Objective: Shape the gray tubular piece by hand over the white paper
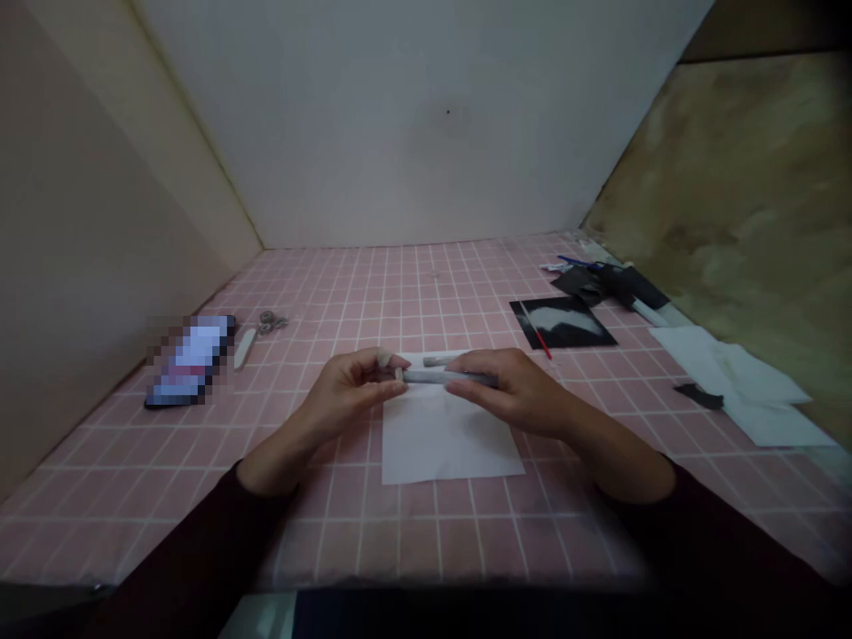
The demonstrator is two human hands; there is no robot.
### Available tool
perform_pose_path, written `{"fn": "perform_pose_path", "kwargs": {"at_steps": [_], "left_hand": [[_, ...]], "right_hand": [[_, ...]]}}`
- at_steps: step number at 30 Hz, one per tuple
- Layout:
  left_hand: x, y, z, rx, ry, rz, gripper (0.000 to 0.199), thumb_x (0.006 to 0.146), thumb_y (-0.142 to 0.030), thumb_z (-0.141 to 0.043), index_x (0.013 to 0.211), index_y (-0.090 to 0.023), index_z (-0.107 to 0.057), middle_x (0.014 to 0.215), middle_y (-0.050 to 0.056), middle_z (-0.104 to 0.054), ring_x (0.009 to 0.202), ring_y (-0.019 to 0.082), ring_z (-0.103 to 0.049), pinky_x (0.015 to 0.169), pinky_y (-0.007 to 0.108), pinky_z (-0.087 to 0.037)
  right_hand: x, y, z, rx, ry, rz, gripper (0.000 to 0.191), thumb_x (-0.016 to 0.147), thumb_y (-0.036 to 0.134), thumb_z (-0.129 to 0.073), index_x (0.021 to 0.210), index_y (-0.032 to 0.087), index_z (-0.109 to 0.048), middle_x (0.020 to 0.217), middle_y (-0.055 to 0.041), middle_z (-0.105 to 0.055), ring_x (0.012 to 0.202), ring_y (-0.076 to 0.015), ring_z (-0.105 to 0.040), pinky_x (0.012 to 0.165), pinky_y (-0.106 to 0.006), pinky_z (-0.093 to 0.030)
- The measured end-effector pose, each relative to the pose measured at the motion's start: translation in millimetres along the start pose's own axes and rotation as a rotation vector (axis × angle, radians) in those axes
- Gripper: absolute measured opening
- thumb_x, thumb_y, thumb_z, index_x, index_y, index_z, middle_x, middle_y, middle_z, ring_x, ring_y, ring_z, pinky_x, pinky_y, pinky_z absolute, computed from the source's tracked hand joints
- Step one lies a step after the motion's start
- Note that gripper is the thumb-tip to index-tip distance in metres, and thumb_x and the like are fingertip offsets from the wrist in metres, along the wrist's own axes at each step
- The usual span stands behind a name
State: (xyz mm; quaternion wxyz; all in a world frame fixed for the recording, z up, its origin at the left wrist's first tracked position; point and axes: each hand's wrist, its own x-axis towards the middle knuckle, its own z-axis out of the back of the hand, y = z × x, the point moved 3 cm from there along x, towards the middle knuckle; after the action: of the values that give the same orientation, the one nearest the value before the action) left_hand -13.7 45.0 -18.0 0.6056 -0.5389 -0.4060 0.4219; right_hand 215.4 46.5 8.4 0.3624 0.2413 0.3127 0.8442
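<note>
My left hand is closed in a pinch near the middle of the table. Its thumb and fingers hold a small pale piece, too small to name. A beige wrap sits on one of its fingers. My right hand is closed around a grey-white stick, whose left end meets the pale piece. A second, shorter greyish end shows just beyond the stick, by my right fingertips; whether the hand holds it too is unclear. Under both hands lies a white sheet of paper.
On the left are a phone, a white flat stick and small grey rings. At right lie a black sheet with white dust, a red thin tool, dark scraps, white papers and a dark strip.
</note>
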Motion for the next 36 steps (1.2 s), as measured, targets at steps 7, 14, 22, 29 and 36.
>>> {"fn": "perform_pose_path", "kwargs": {"at_steps": [7, 14, 22, 29, 36], "left_hand": [[-2, 1, -3.9, -0.027, 0.113, 0.042, 0.026, 0.077, -0.025, -0.079, 0.101, -0.017, -0.075, 0.093, 0.004, -0.075, 0.084, 0.016, -0.067, 0.079, 0.03, -0.053], [-2, 2, -2.7, 0.121, 0.029, -0.123, 0.027, 0.079, -0.027, -0.079, 0.103, -0.017, -0.075, 0.098, 0.006, -0.071, 0.089, 0.018, -0.065, 0.08, 0.03, -0.053], [-1, 4, -7.8, 0.11, 0.017, -0.029, 0.022, 0.077, -0.028, -0.08, 0.092, -0.016, -0.068, 0.084, 0.001, -0.066, 0.076, 0.013, -0.06, 0.068, 0.025, -0.048], [-4, -6, -8.5, 0.279, 0.079, -0.029, 0.019, 0.08, -0.032, -0.076, 0.087, -0.017, -0.068, 0.084, 0.002, -0.066, 0.077, 0.016, -0.06, 0.071, 0.027, -0.047], [-4, -5, -8.7, 0.201, 0.112, -0.056, 0.02, 0.078, -0.03, -0.078, 0.086, -0.017, -0.065, 0.085, 0.001, -0.063, 0.079, 0.014, -0.058, 0.072, 0.027, -0.047]], "right_hand": [[5, -5, -6, 0.315, 0.137, -0.076, 0.037, 0.095, 0.047, -0.057, 0.083, 0.015, -0.071, 0.07, -0.0002, -0.056, 0.066, -0.0125, -0.048, 0.062, -0.026, -0.037], [8, -21, -30, 0.779, 0.137, -0.334, 0.043, 0.089, 0.055, -0.06, 0.085, 0.015, -0.074, 0.05, 0.0088, -0.029, 0.049, -0.0092, -0.028, 0.06, -0.03, -0.043], [9, -13, -33, 0.632, 0.141, -0.266, 0.035, 0.096, 0.042, -0.05, 0.077, 0.016, -0.065, 0.059, 0.0039, -0.04, 0.056, -0.0114, -0.039, 0.062, -0.029, -0.042], [6, 0, -24, 0.103, 0.032, -0.027, 0.023, 0.097, 0.034, -0.053, 0.083, 0.017, -0.059, 0.074, 0.0004, -0.056, 0.069, -0.0135, -0.05, 0.066, -0.027, -0.036], [6, 2, -21, 0.091, 0.026, 0.063, 0.025, 0.099, 0.033, -0.053, 0.088, 0.016, -0.067, 0.08, -0.0029, -0.066, 0.075, -0.0149, -0.058, 0.07, -0.028, -0.04]]}}
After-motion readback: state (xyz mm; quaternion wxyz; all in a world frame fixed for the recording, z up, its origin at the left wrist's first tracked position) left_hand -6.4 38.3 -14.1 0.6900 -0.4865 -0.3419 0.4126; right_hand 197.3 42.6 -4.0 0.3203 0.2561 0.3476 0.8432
